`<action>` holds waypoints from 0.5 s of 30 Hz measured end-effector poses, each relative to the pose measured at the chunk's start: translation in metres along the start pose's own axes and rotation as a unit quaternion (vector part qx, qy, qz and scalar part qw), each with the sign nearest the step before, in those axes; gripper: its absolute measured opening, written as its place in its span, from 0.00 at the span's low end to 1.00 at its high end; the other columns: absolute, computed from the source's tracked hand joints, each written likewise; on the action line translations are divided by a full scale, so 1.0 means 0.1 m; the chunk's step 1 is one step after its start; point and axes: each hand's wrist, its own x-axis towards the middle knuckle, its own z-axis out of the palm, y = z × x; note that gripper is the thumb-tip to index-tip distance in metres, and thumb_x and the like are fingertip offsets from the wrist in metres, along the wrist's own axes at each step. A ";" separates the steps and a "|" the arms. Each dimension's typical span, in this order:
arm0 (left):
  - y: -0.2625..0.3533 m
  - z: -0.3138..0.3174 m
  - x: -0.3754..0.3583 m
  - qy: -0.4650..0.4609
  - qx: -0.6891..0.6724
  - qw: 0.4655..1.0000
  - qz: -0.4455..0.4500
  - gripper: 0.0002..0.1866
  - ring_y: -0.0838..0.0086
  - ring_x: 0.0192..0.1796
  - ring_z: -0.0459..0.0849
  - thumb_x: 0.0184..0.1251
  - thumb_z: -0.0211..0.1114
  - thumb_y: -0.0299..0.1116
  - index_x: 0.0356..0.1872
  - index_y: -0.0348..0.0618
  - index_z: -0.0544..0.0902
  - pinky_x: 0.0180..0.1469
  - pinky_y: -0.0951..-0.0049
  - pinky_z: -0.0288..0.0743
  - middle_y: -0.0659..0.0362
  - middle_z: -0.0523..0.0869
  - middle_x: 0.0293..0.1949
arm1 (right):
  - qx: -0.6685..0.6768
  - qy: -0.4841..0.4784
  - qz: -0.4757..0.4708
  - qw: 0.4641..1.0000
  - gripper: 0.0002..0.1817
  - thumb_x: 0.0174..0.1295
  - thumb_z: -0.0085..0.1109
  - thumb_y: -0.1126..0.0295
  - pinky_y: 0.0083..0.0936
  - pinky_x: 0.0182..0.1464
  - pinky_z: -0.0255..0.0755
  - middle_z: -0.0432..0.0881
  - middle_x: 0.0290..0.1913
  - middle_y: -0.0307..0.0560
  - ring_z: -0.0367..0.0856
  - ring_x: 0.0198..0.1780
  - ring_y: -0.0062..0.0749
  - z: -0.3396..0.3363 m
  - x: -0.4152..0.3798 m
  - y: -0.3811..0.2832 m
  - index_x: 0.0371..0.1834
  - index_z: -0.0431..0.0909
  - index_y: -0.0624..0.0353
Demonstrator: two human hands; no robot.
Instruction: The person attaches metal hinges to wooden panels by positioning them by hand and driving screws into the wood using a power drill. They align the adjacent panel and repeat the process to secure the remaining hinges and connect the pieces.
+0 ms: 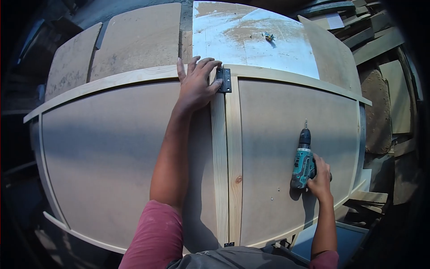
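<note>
Two framed wooden panels lie side by side, the left panel (pixel 112 148) and the right panel (pixel 286 103), their pale frame bars meeting along a narrow seam. At the far end of the seam sits a dark metal hinge (pixel 227 80). My left hand (pixel 197 85) lies spread over the far frame edge, its thumb touching the hinge's left side. Above the right panel, my right hand (pixel 320 177) is wrapped round the grip of a teal and black cordless drill (pixel 303 163), bit pointing away from me. Two small screws (pixel 275 194) rest on the panel left of the drill.
Beyond the panels is a white board (pixel 255 36) with brown dust and a small pile of hardware (pixel 268 36). Brown boards (pixel 134 40) lie to its left. Scrap timber (pixel 380 40) is stacked at the right. A second hinge (pixel 229 244) sits at the seam's near end.
</note>
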 end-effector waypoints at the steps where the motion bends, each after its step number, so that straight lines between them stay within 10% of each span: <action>1: -0.01 0.00 0.00 0.002 0.000 1.000 0.003 0.26 0.55 0.82 0.57 0.68 0.70 0.44 0.67 0.57 0.78 0.81 0.42 0.18 0.59 0.76 0.71 | 0.002 0.012 0.005 1.000 0.44 0.42 0.67 0.84 0.43 0.70 0.66 0.77 0.60 0.53 0.72 0.62 0.57 0.02 -0.03 0.07 0.70 0.72 0.56; 8: -0.07 -0.03 0.05 -0.022 0.013 1.000 0.012 0.27 0.56 0.82 0.56 0.66 0.72 0.46 0.66 0.59 0.80 0.81 0.43 0.18 0.59 0.76 0.72 | 0.015 0.138 -0.058 0.989 0.36 0.49 0.63 0.83 0.42 0.69 0.68 0.77 0.60 0.55 0.73 0.64 0.51 0.01 -0.35 0.13 0.68 0.74 0.58; 12: -0.07 -0.04 0.03 -0.022 0.011 0.999 0.030 0.23 0.56 0.82 0.57 0.68 0.70 0.46 0.64 0.61 0.81 0.80 0.39 0.19 0.59 0.76 0.71 | 0.242 0.133 -0.053 0.960 0.09 0.61 0.63 0.81 0.24 0.37 0.73 0.83 0.35 0.48 0.79 0.32 0.29 0.23 -0.81 -0.07 0.45 0.85 0.67; 15: -0.12 -0.03 0.06 -0.028 0.010 0.999 0.028 0.21 0.59 0.81 0.61 0.70 0.69 0.44 0.63 0.60 0.82 0.80 0.38 0.21 0.59 0.78 0.70 | 0.291 0.072 -0.017 0.954 0.09 0.64 0.66 0.78 0.23 0.36 0.75 0.84 0.37 0.47 0.79 0.31 0.28 0.59 -1.00 -0.12 0.46 0.86 0.65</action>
